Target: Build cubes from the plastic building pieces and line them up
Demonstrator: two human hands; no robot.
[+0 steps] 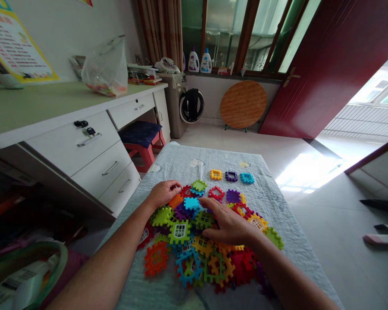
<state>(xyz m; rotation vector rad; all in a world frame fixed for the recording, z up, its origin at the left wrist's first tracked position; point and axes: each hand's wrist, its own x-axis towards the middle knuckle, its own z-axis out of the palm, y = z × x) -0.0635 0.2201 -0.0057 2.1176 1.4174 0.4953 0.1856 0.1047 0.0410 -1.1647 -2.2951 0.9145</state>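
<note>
A heap of colourful plastic interlocking building tiles point(180, 231) lies on a cloth-covered table. My left hand point(163, 193) is at the heap's far left edge, its fingers loosely bent beside an orange tile point(175, 200) and a red one point(186, 190); I see nothing held in it. Over the middle of the heap, my right hand point(228, 220) is open, thumb and fingers apart, with the fingertips near a light-blue tile point(191, 203). Beyond the heap, a yellow frame tile point(216, 174), a dark purple one point(231, 176) and a blue one point(247, 178) lie in a row.
The pale blue tablecloth point(181, 161) covers the table. At left stands a desk point(61, 97) bearing a plastic bag point(105, 69), with a red stool point(144, 140) beside it. Farther back are a washing machine point(174, 97), a round wooden tabletop point(243, 104) and a red door point(323, 64).
</note>
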